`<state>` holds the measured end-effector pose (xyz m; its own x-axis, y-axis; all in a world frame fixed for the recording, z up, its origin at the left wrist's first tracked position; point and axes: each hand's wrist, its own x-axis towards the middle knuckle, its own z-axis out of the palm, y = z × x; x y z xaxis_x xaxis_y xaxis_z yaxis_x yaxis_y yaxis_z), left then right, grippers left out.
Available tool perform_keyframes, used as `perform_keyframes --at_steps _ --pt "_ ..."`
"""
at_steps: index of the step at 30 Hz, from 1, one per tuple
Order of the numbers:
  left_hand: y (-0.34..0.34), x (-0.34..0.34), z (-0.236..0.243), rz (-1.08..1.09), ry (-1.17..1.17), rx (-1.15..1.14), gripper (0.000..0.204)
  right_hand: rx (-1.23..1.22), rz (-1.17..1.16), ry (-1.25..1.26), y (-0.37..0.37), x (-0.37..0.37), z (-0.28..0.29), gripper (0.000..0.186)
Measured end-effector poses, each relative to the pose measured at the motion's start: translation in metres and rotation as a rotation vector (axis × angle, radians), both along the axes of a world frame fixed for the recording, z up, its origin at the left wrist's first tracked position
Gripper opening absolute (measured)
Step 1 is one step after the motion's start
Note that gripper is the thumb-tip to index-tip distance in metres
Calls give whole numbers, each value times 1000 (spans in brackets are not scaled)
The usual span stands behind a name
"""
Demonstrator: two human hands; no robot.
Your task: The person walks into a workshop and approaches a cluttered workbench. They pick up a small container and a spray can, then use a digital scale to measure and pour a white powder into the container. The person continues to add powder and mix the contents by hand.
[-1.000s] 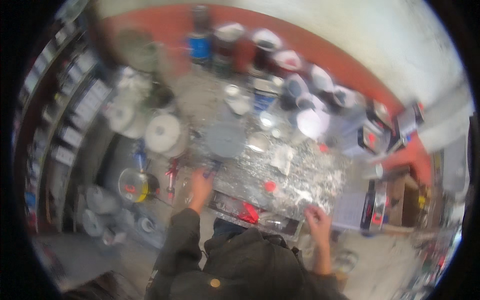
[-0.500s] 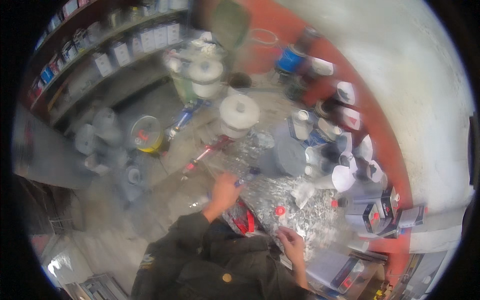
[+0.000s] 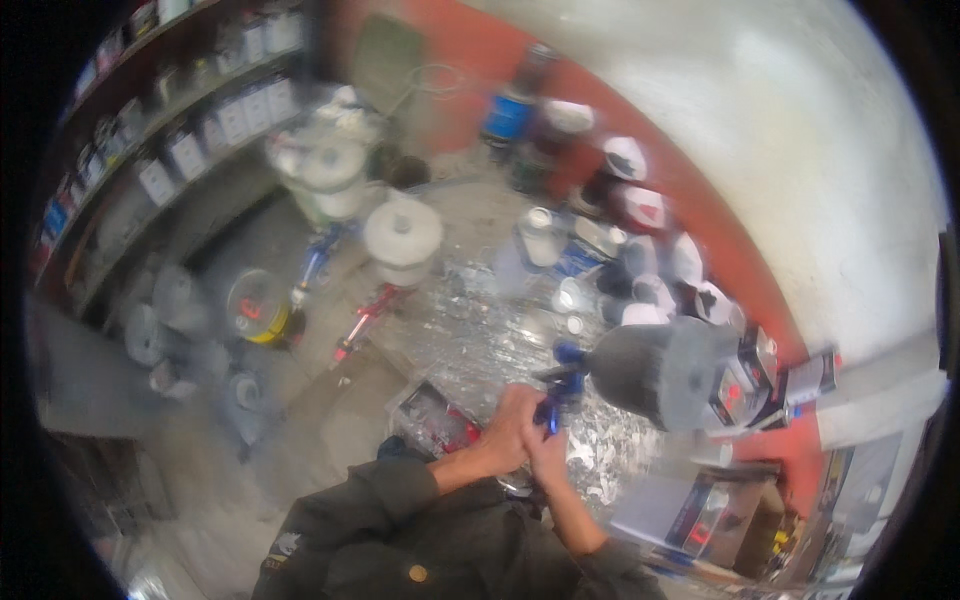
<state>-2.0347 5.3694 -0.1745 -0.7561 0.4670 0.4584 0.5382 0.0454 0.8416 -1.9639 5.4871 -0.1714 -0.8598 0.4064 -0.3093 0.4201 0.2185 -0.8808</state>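
Left hand point(image 3: 508, 430): fingers curled closed round the handle of a blue spray gun point(image 3: 564, 388), the handle showing at the knuckles' right-hand edge. Right hand point(image 3: 546, 460): pressed against the left, just below the same handle; its fingers are mostly hidden, and whether they grip cannot be told.

Spray gun: blue body directly above and right of the fingers, tilted; large grey cup point(image 3: 645, 372) reaching out to the right, well clear of the fingertips, over the paint-spattered workbench point(image 3: 470, 325).

Near the left wrist: open drawer point(image 3: 408, 405), a red item point(image 3: 462, 436) inside.

Farther left: long red tool point(image 3: 368, 318), lying aslant; white lidded bucket point(image 3: 403, 238); blue tool point(image 3: 318, 258); pail with yellow band point(image 3: 258, 306).

Beyond the cup: tins with red caps point(image 3: 738, 388); row of white-rimmed cups point(image 3: 626, 158) along the red-and-white wall point(image 3: 800, 215); blue-banded container point(image 3: 508, 118).

Far left: shelves point(image 3: 170, 118) of tins and boxes, blurred.
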Motion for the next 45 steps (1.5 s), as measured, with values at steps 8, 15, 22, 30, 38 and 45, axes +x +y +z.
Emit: perform_keyframes --at_steps 8,15,22,30,38,45 --pt "18 2 49 -317 181 -80 40 -183 -435 390 43 26 29 25" --pt "9 -26 131 -265 143 -7 32 -300 -488 167 91 104 8 22" --pt "59 -21 137 -726 416 -104 56 127 -107 62 78 165 6 38" --pt "75 -25 132 -1181 618 -301 64 135 56 85 59 189 0 54" --pt "92 -22 140 -1199 601 -431 68 77 13 165 54 189 -30 57" --pt "103 3 113 -682 504 -587 76 277 -251 36 43 184 -49 64"
